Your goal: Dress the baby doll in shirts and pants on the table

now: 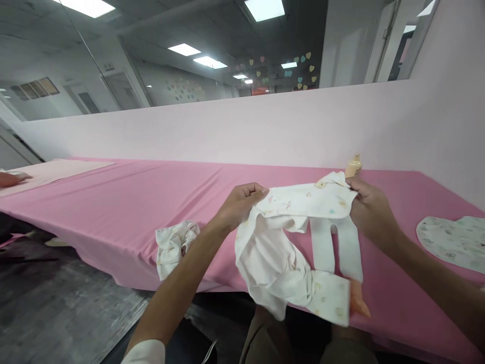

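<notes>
A white baby garment (275, 253) with a small pastel print hangs stretched between my two hands above the table. My left hand (242, 205) pinches its upper left corner. At the upper right, my right hand (369, 207) grips the other end of the same edge, fingers closed on the fabric. The lower part of the garment droops in folds over the table's front edge. Behind it lies a white piece with two leg-like strips (350, 253), partly covered. An orange item (358, 298) pokes out beside the garment's lower right; its kind I cannot make out.
A crumpled white printed cloth (174, 247) lies left of my left forearm on the pink-covered table (151, 197). A beige bottle (354, 166) stands near the wall. Flat at the right is a printed white cloth (454, 242). Another person's hand (13, 178) shows at far left.
</notes>
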Tool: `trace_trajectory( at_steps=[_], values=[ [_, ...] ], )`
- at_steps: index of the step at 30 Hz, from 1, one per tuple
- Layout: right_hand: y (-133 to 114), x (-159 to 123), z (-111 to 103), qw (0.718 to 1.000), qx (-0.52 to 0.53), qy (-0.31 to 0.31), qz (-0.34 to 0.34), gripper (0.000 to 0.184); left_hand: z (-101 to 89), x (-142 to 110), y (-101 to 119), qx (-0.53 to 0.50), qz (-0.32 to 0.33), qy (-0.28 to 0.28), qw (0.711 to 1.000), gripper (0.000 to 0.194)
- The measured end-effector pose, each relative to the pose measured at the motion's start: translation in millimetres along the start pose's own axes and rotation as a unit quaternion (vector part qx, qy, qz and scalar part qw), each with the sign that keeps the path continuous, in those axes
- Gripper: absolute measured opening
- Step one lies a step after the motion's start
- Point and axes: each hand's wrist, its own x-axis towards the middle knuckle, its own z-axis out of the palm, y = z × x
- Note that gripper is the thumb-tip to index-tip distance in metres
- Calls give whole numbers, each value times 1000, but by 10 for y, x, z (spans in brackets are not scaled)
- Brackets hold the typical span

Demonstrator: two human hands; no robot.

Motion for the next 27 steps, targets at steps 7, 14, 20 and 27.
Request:
trace_trajectory(
  at_steps=[7,14,20,27],
  values=[
    [-75,289,-48,995,18,99,16,17,73,87,121,145,125,-8,981,45],
    [-458,506,-208,979,37,186,-73,35,321,208,-268,474,167,-20,864,6],
    [-443,616,-248,974,70,204,-70,37,335,261,-547,426,245,201,847,36],
    [-659,587,50,982,161,100,-12,26,1201,-308,-696,333,347,42,876,44]
  ],
)
